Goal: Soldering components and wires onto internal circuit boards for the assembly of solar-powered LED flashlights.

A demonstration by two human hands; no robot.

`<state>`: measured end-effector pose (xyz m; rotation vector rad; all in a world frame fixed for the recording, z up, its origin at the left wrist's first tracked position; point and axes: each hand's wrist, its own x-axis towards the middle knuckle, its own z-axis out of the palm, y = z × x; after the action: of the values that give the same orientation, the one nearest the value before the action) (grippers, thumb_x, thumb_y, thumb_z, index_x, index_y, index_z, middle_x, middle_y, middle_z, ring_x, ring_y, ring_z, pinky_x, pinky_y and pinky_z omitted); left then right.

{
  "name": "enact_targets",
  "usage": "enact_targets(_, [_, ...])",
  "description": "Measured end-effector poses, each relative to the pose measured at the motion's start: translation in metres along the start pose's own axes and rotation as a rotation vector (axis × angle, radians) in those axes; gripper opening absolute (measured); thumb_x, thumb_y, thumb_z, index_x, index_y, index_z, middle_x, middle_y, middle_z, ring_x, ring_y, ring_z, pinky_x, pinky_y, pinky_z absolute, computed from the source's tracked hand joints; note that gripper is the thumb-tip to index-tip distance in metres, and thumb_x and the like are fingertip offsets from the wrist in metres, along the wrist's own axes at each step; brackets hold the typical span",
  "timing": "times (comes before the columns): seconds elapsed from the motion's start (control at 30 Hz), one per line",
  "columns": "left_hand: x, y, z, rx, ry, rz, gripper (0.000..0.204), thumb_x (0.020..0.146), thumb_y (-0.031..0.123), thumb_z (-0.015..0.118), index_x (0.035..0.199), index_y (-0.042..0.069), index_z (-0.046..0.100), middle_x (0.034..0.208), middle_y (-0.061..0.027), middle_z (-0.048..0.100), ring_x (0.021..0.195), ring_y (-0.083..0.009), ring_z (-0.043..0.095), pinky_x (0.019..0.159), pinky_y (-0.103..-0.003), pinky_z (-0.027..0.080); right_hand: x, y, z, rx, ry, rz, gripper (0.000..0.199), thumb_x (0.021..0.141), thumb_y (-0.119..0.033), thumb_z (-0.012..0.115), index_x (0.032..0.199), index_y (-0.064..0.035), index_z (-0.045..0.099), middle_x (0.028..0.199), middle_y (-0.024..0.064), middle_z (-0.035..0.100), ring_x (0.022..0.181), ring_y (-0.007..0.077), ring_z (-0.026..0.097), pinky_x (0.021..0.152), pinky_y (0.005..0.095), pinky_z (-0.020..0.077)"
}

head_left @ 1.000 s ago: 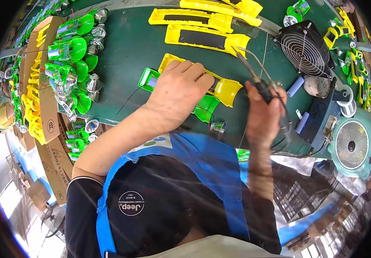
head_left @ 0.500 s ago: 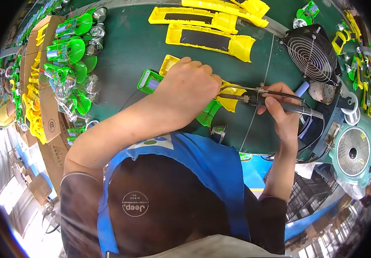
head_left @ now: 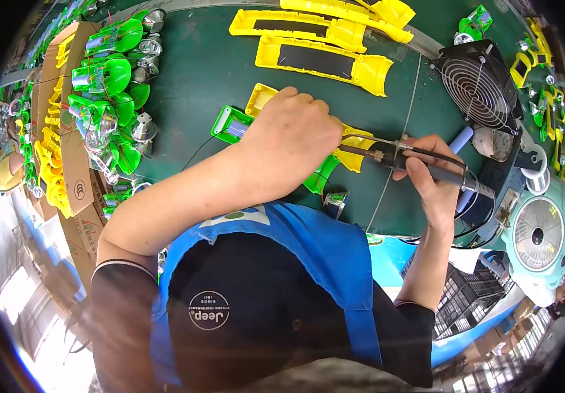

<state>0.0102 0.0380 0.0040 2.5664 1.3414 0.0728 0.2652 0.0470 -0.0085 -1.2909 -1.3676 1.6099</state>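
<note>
Dark green matting covers the bench, seen from above over the person's blue apron. At far left a cardboard box carries a heap of green lamp parts with small silver reflectors; 2 long yellow housings lie across the top of the mat. The left hand comes next, closed palm-down over a yellow and green lamp body, which it presses flat to the mat; only the yellow corner and green end poke out to its left, with a yellow lip and a green edge below and to its right. Just right of that hand, the right hand grips a soldering iron like a pen, fingers wrapped tight around the dark handle. The iron's long axis runs nearly level, tip pointing left toward the gap under the left fingers, so the work spot lies left of the right hand and touching the left. The tip itself and the joint are hidden beneath the left hand. Farther right stand a black fan and a pale round device, its kind unclear.
</note>
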Motion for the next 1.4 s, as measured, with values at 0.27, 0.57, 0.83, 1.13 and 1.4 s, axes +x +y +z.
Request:
enact_targets(0.27, [-0.002,0.002,0.001,0.007,0.017,-0.011,0.011,0.073,0.009,0.060,0.083,0.005,0.062,0.081,-0.0088,0.060,0.081,-0.0258,0.061,0.076,-0.036,0.047,-0.030,0.037,0.017,0.244,0.381,-0.277,0.038,0.088,-0.028,0.068,0.099,0.0045,0.052,0.083,0.0165,0.065,0.071,0.0207,0.065,0.074,0.0309,0.0503])
enact_targets(0.57, [-0.001,0.002,0.002,-0.024,0.054,-0.007,0.009,0.072,0.009,0.060,0.080,0.005,0.062,0.078,-0.0080,0.060,0.080,-0.0245,0.061,0.074,-0.036,0.046,-0.011,0.059,0.065,-0.197,0.264,-0.755,0.032,0.092,-0.023,0.065,0.108,-0.0026,0.046,0.083,0.0138,0.071,0.095,0.0248,0.058,0.084,0.0371,0.0461])
enact_targets(0.83, [-0.005,-0.003,0.009,-0.033,0.109,0.026,0.011,0.072,0.009,0.061,0.083,0.007,0.064,0.079,-0.0063,0.060,0.082,-0.0227,0.061,0.074,-0.035,0.046,-0.022,0.059,0.058,-0.107,0.317,-0.655,0.041,0.092,-0.034,0.064,0.111,-0.0052,0.042,0.086,0.0168,0.064,0.084,0.0240,0.063,0.082,0.0383,0.0484])
enact_targets(1.13, [-0.012,-0.011,0.008,-0.124,0.184,0.079,0.006,0.075,0.010,0.060,0.081,0.007,0.063,0.080,-0.0072,0.061,0.082,-0.0250,0.061,0.073,-0.037,0.046,-0.015,0.052,0.061,-0.015,0.411,-0.604,0.039,0.094,-0.039,0.060,0.107,-0.0062,0.042,0.077,0.0135,0.067,0.077,0.0168,0.059,0.080,0.0321,0.0445])
enact_targets(1.4, [-0.117,-0.021,-0.020,0.026,0.165,-0.556,0.046,0.070,0.027,0.080,0.101,0.008,0.052,0.079,-0.0071,0.059,0.072,-0.0301,0.058,0.066,-0.040,0.045,-0.013,0.063,0.056,-0.052,0.450,-0.602,0.041,0.095,-0.037,0.057,0.113,-0.0030,0.042,0.075,0.0164,0.063,0.068,0.0210,0.060,0.073,0.0338,0.0473])
